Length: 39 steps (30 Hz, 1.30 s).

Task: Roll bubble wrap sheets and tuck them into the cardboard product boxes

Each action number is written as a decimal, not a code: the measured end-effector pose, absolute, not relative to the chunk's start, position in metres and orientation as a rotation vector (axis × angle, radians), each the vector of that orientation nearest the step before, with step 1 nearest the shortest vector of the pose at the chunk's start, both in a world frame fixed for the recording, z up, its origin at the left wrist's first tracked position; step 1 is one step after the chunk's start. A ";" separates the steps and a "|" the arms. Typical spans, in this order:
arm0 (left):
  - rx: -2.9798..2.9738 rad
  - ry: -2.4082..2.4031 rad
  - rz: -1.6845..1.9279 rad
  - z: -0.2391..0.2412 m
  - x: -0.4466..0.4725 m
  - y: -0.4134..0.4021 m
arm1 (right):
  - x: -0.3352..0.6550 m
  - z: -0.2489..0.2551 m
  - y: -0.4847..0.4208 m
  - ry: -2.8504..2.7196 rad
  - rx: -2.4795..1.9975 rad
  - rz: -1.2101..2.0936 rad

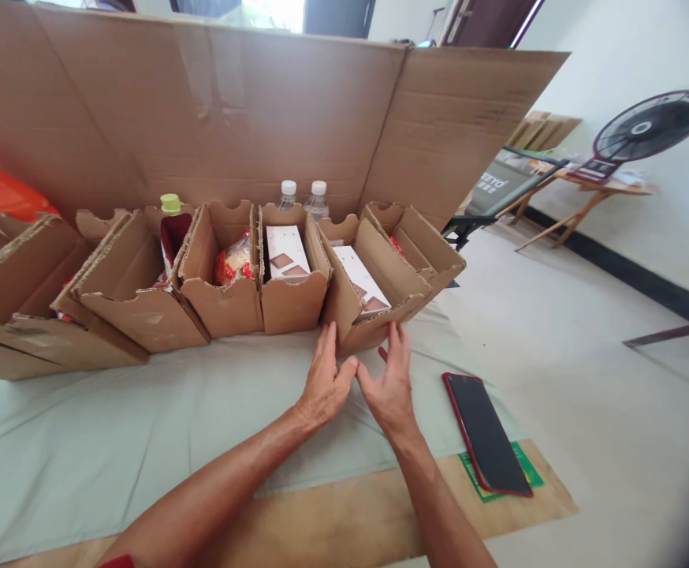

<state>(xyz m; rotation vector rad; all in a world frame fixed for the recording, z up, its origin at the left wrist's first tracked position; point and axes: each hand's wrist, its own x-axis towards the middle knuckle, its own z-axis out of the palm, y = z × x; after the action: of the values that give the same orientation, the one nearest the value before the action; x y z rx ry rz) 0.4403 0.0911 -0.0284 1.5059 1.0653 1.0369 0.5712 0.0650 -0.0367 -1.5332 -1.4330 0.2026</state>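
Observation:
In the head view, my left hand point(328, 382) rests its straightened fingertips against the lower left front corner of a cardboard bin point(359, 338). My right hand point(390, 388) has its fingers stretched up against the same bin's front, and my two thumb tips nearly meet below it. This bin sits at an angle and holds a white box with brown squares point(359, 276). Left of it, another cardboard bin point(294, 306) contains a similar white box point(287, 248). Behind on the right is one more bin point(433, 244) with something red inside.
More cardboard bins point(220, 310) line up leftward, one with red snack packets point(235, 260), another with a green-capped bottle point(170, 205). Two white-capped bottles point(317, 201) stand behind. A tall cardboard panel point(297, 110) closes the back. A phone point(488, 434) lies at right; a fan point(646, 126) stands beyond.

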 end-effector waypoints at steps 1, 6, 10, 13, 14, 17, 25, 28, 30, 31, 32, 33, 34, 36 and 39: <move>1.521 1.077 1.047 -0.030 0.441 0.093 | 0.572 -0.036 0.063 -1.449 -1.560 0.203; 1.598 1.217 1.113 -0.033 0.445 0.119 | 0.582 -0.036 0.070 -1.489 -1.557 0.232; 1.611 1.285 1.104 -0.030 0.447 0.136 | 0.582 -0.038 0.094 -1.528 -1.519 0.291; 1.635 1.329 1.097 -0.029 0.446 0.135 | 0.578 -0.042 0.100 -1.547 -1.510 0.300; 1.649 1.340 1.099 -0.029 0.444 0.131 | 0.578 -0.043 0.099 -1.560 -1.510 0.303; 1.747 1.344 1.141 -0.029 0.439 0.118 | 0.585 -0.038 0.092 -1.567 -1.516 0.268; 1.788 1.335 1.160 -0.027 0.436 0.112 | 0.616 0.052 0.105 -1.788 -1.505 -0.532; 1.758 1.323 1.139 -0.032 0.440 0.114 | 0.613 0.079 0.124 -2.012 -1.480 -0.575; 1.735 1.301 1.137 -0.035 0.442 0.116 | 0.611 0.087 0.133 -2.059 -1.461 -0.579; 1.723 1.290 1.141 -0.036 0.442 0.117 | 0.609 0.089 0.136 -2.055 -1.463 -0.592; 1.711 1.280 1.146 -0.037 0.443 0.118 | 0.608 0.090 0.137 -2.047 -1.469 -0.609; 1.702 1.273 1.151 -0.038 0.443 0.119 | 0.606 0.090 0.136 -2.039 -1.478 -0.626; 1.693 1.273 1.156 -0.038 0.443 0.120 | 0.604 0.089 0.135 -2.034 -1.483 -0.643; 1.679 1.285 1.160 -0.037 0.444 0.123 | 0.601 0.088 0.134 -2.023 -1.493 -0.666; 1.671 1.298 1.152 -0.035 0.446 0.126 | 0.598 0.085 0.137 -1.995 -1.516 -0.651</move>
<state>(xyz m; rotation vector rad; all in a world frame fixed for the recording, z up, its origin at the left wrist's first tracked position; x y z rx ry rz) 0.4460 0.1260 -0.0347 1.6705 1.2984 1.1518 0.5978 0.1366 0.0855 -1.5156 -1.9951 -0.6506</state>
